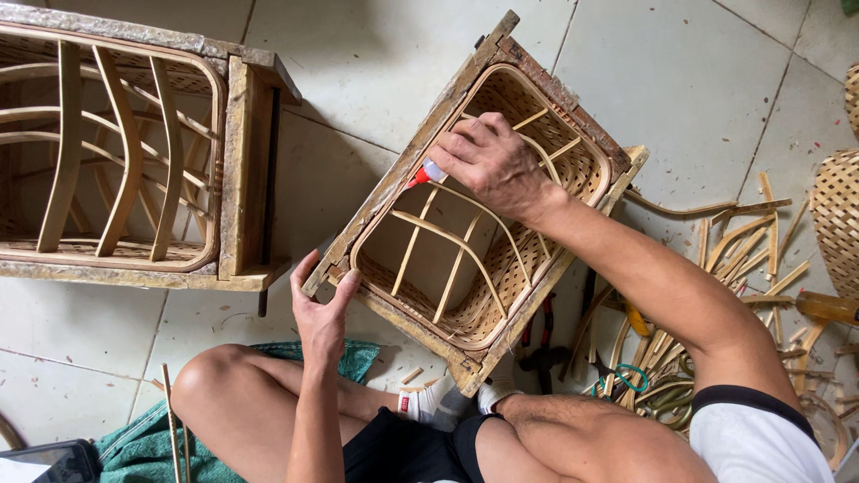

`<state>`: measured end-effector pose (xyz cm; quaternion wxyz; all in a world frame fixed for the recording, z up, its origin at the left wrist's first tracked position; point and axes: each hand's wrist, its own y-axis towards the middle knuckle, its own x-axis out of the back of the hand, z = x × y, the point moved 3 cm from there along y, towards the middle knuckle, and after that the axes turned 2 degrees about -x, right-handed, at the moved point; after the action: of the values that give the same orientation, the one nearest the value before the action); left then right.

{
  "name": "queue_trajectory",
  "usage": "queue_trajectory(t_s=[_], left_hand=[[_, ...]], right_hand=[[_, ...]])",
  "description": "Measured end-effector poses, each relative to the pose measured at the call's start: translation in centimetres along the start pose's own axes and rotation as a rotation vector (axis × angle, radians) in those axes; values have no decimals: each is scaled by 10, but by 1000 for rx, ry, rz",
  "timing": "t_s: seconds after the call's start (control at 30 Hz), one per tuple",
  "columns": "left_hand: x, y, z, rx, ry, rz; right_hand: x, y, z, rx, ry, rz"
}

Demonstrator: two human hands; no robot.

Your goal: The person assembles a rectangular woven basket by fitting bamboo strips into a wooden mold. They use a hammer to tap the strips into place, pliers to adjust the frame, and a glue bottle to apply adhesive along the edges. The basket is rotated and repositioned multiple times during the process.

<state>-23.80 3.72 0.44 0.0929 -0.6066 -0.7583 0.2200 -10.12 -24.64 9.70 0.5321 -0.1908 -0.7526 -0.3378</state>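
Two wooden mould frames lie on the tiled floor [376, 54]. At far left, the second frame [134, 152] holds bent cane ribs and is untouched. Just beside it, the left hand [320, 309] grips the lower corner of the tilted frame [407, 165], fingers closed on its edge. Inside this frame sits a partly woven basket [501, 268] with bare cane ribs. The right hand [492, 161] is clenched on a small glue tube [428, 173], red tip against the frame's rim. Cane offcuts [752, 241] litter the floor at right.
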Motion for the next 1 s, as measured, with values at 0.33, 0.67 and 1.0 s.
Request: queue_trajectory(t_s=[0.33, 0.67, 1.0], left_hand=[[-3, 0, -3, 7, 23, 7], [-11, 1, -6, 13, 55, 8], [-10, 5, -4, 8, 38, 4]], right_hand=[[-6, -10, -34, -30, -61, -57], [-10, -16, -51, -47, -34, -53], [-8, -13, -72, -33, -149, -5]])
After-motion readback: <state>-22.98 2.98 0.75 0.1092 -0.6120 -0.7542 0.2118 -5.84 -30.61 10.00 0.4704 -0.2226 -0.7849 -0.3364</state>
